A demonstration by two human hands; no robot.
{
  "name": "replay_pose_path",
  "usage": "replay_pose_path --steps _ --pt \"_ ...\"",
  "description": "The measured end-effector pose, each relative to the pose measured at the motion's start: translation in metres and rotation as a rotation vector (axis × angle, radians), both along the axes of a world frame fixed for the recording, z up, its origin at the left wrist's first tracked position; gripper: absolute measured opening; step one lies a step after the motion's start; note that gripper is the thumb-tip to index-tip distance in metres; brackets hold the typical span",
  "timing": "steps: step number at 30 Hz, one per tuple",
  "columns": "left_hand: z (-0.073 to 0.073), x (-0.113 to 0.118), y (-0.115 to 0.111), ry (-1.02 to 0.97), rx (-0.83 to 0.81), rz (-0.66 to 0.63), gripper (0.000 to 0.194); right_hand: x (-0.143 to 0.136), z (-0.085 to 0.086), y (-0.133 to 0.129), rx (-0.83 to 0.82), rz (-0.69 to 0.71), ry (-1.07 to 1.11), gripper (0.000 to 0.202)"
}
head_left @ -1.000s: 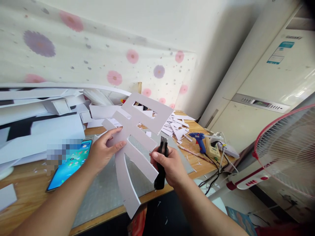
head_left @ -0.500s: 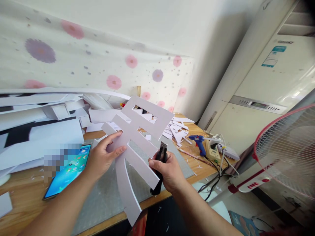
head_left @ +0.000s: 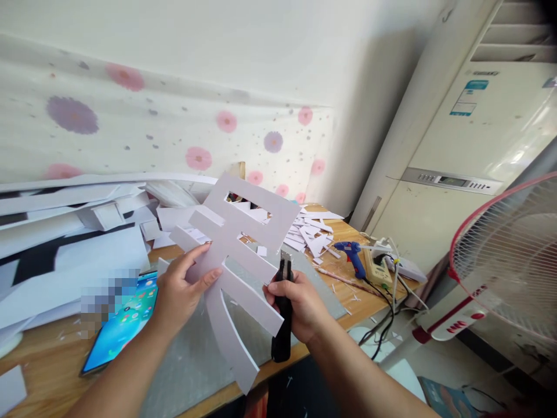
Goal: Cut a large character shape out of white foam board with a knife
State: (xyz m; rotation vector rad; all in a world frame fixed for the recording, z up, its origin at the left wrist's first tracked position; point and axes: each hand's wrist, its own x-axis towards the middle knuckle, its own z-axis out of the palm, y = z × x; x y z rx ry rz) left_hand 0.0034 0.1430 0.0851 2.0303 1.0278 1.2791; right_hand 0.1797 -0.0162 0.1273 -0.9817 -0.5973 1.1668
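A white cut-out board (head_left: 243,249) with rectangular openings and several strip-like arms is held up, tilted, above a grey cutting mat (head_left: 174,371). My left hand (head_left: 187,284) grips its left side, thumb on the front face. My right hand (head_left: 296,302) is closed round a black utility knife (head_left: 282,325), its head pointing up beside the board's right edge. The right fingertips are at the end of one of the board's arms; whether they pinch it is unclear.
A lit phone (head_left: 126,325) lies left of the mat. White sheets (head_left: 87,261) pile up at the left, scraps (head_left: 311,235) at the back. A blue glue gun (head_left: 353,255), power strip (head_left: 378,270) and cables are at the right, beside a fan (head_left: 509,255).
The view has shifted slightly. The board has tilted a little, and my right hand with the knife sits slightly lower, the knife more upright. Both hands keep their hold.
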Motion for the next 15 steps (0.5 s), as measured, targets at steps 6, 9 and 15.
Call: replay_pose_path --steps 6,9,15 --pt "0.0065 -0.0004 -0.0063 0.028 0.220 0.060 0.057 0.0033 -0.0014 0.0033 -0.062 0.020 0.065 0.011" --pt "0.0095 0.0006 -0.0095 0.040 0.243 0.079 0.055 0.0054 -0.0005 0.0052 -0.087 0.047 0.083 0.010" --pt "0.0054 0.0011 -0.0072 0.020 0.240 0.051 0.058 0.0001 0.0012 0.0090 -0.067 0.034 0.074 0.008"
